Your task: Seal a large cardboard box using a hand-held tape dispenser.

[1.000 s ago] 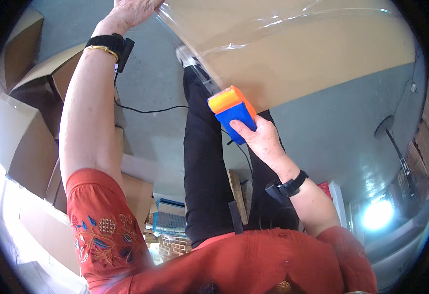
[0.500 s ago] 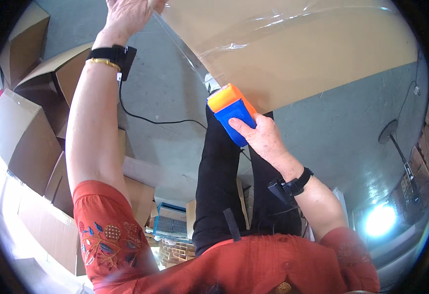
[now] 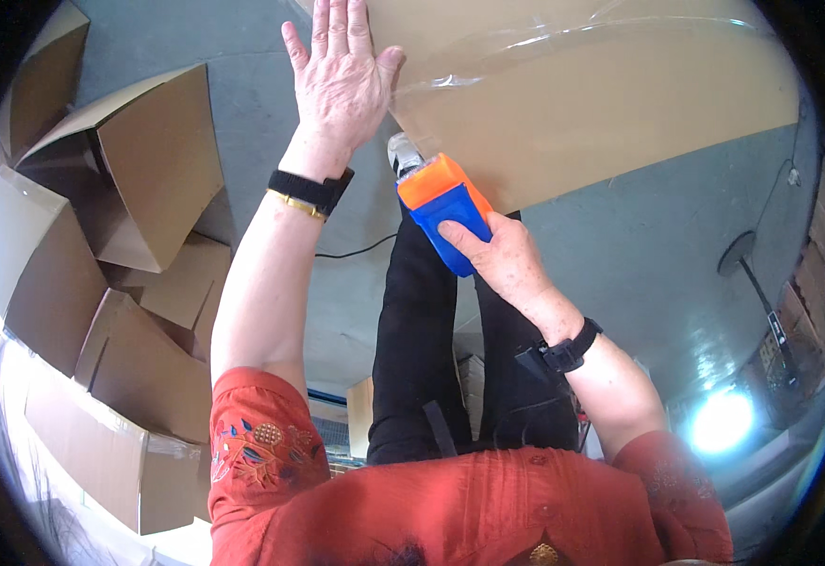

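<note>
A large flat piece of brown cardboard (image 3: 610, 104) fills the upper right, with clear, shiny tape (image 3: 450, 83) running across it. My left hand (image 3: 341, 90) is spread flat at the cardboard's left edge, fingers pointing away from me, holding nothing. Below the cardboard's near corner, my right hand (image 3: 507, 259) is wrapped round an orange and blue tape dispenser (image 3: 450, 203). My thumb presses on its blue side, and the orange end points up and left toward that corner. The fingers beneath the dispenser are mostly hidden.
Several open cardboard boxes (image 3: 158, 170) stand along the left on the grey floor (image 3: 620, 255). My legs in black trousers (image 3: 422, 349) are just below the dispenser. A thin black cable (image 3: 360, 251) trails left of them. At the right stands a pole with a round base (image 3: 742, 253).
My left hand has come right and toward me, from the top edge to lying flat at the cardboard's side. The tape stretch between hand and dispenser no longer shows. My right hand barely moved.
</note>
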{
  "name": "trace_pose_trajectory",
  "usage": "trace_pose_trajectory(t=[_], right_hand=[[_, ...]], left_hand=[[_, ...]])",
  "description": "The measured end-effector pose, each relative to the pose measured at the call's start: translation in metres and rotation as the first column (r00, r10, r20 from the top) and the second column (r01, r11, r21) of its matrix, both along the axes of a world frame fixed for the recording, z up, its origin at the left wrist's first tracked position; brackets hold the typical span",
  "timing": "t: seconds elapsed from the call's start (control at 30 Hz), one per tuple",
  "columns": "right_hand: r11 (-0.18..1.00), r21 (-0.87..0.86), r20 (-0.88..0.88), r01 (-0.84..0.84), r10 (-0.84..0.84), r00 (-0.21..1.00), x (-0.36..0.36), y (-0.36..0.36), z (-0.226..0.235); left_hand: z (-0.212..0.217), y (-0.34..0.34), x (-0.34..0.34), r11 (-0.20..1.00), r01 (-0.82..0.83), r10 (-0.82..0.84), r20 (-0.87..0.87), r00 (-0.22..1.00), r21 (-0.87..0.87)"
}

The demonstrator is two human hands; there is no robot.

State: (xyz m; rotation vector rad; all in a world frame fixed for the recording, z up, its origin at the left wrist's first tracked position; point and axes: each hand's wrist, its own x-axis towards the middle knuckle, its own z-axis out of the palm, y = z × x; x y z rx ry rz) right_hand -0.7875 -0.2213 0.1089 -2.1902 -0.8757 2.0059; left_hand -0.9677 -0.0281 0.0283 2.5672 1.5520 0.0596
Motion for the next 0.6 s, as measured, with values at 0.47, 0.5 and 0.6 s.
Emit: trace_pose_trajectory(t=[0.47,0.5,0.6], right_hand=[[1.000,0.009,0.097,-0.003,0.002,0.995,-0.004,-0.003,0.006],[0.999,0.036,0.114,-0.008,0.003,0.993,-0.003,-0.002,0.003],[0.996,0.086,0.139,0.019,-0.031,0.990,-0.008,-0.013,0.002]], left_hand=[[-0.008,0.004,0.019,0.977,-0.125,0.109,-0.096,0.989,-0.172],[-0.007,0.006,0.021,0.978,-0.123,0.109,-0.092,0.990,-0.168],[-0.005,0.007,0.024,0.960,-0.167,0.141,-0.124,0.982,-0.226]])
